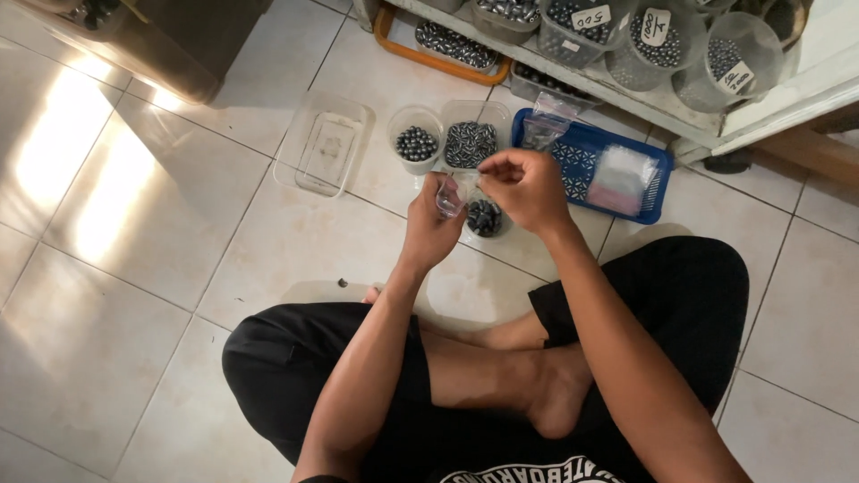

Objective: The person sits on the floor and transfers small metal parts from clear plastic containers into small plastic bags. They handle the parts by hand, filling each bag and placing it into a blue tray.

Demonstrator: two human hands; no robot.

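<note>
I sit cross-legged on a tiled floor. My left hand point(430, 225) pinches a small clear plastic bag point(449, 198) and holds it up. My right hand point(526, 185) has its fingertips closed at the bag's top edge; what it pinches is too small to tell. Just below the hands stands a small clear cup point(484, 218) of dark beads. Beyond them sit a round cup of dark beads point(416, 141) and a square clear tub of beads point(471, 143).
A blue basket point(586, 165) with small plastic bags lies to the right. An empty clear tub point(324, 145) lies to the left. A low white shelf point(680, 112) at the back carries several bead-filled tubs. One loose bead point(342, 283) lies on the tiles.
</note>
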